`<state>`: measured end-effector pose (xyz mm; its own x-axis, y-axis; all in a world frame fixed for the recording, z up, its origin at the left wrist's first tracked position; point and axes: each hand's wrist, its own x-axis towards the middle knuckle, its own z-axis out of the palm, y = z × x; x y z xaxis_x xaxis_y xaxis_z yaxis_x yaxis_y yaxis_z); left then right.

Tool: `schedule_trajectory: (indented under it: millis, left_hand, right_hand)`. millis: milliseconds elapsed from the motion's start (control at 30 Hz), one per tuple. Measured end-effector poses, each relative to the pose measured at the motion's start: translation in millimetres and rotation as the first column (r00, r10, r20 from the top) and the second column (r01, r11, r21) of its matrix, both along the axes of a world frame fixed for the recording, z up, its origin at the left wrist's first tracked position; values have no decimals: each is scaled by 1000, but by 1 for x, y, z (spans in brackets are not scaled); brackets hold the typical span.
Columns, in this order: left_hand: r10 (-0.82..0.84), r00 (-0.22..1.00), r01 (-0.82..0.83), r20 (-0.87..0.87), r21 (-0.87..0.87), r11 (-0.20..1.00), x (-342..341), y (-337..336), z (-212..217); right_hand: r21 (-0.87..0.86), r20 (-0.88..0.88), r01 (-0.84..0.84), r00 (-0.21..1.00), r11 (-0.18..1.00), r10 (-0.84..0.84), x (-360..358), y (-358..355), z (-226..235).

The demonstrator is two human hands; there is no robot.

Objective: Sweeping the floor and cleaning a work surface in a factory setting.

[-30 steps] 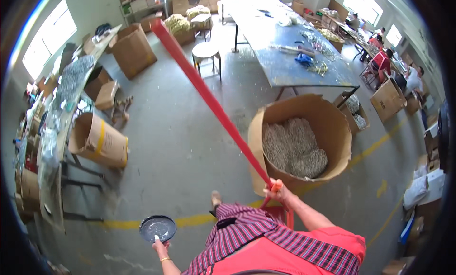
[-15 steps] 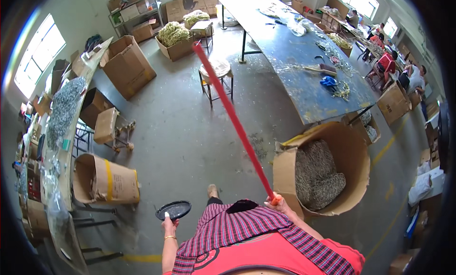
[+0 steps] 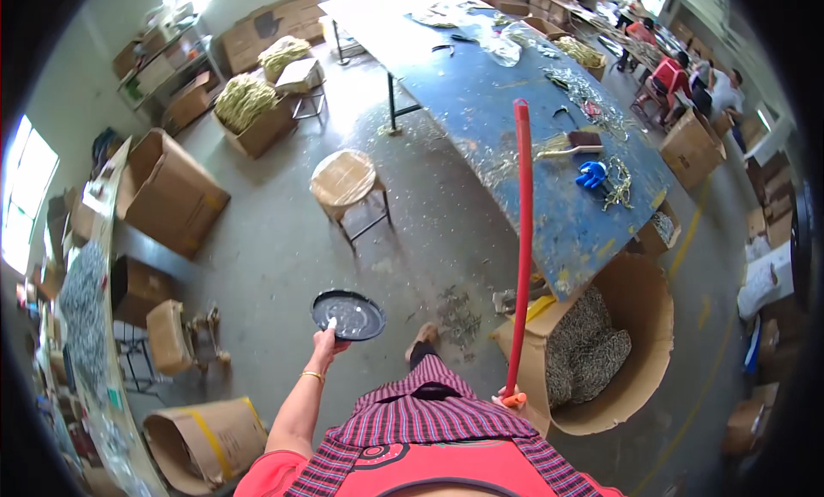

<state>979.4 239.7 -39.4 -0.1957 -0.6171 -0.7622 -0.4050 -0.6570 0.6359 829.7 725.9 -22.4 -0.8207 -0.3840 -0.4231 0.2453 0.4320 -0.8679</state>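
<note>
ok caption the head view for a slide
Left hand holding black dish, right hand holding red pole, near blue table.

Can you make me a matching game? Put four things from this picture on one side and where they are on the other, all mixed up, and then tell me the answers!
Things:
1. Black round dish
2. Red pole
3. Round stool
4. Grey pile

Places:
A. Standing on the floor, to the left of the blue table
B. In the person's left hand
C. Inside a big cardboard box
D. In the person's right hand

Right pairs: 1-B, 2-D, 3-A, 4-C
</note>
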Motion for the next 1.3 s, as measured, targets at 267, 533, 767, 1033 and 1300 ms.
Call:
schedule_trajectory:
  millis: [267,533,767,1033,1300]
  left_hand:
    - [-146,927,114,-347,-111,987,-270,-133,73]
    - [-330,755,340,-567,-92,936,-631,-311,8]
    - [-250,380,657,-890,69,751,-840,-444,-51]
    - [-845,-27,914,-534,-357,196,-671,-156,130]
    - [-314,23,986,-949,73,-151,-503,-92,221]
  right_hand:
    - [-164,164,353,931,921,-327,-69,-67,-49]
    - [236,-196,433,898,870,-394,-118,-197,19]
    - [459,-226,468,884,756,-410,-210,-310,95]
    - [156,-249,545,829,824,-501,-188,-392,60]
    - [2,-477,494,765,870,-433,-132,-426,43]
